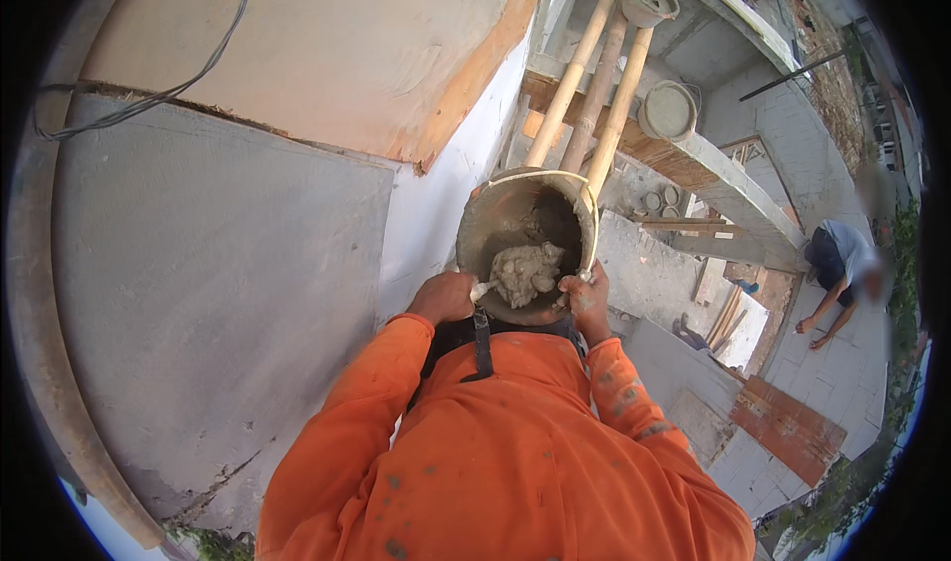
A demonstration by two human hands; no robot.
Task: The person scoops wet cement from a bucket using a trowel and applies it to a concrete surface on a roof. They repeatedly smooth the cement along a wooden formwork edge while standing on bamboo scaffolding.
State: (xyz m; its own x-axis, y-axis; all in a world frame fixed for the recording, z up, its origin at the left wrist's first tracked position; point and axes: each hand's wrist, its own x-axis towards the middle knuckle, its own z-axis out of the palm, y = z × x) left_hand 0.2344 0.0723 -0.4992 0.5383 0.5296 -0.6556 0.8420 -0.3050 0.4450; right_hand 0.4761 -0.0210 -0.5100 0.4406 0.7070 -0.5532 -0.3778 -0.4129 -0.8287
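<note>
A mortar-crusted bucket (pixel 477 226) is in front of my waist, its mouth tipped so that the inside shows. Inside it is a wet grey lump of mortar (pixel 527 272). My left hand (pixel 444 297) is closed at the bucket's left side, on the pale end of a handle (pixel 481 291). The tool looks like a trowel, its blade hidden by the mortar. On the other side, my right hand (pixel 588 302) grips the bucket's rim, beside the pale bail handle (pixel 595 226).
Bamboo poles (pixel 577 71) run away beyond the bucket, with a second mortar bucket (pixel 649 2) on them. Another bucket (pixel 668 111) stands on a concrete beam (pixel 738 180). A grey wall panel (pixel 218 304) rises at left. Far below right, a person (pixel 842 264) bends over blocks.
</note>
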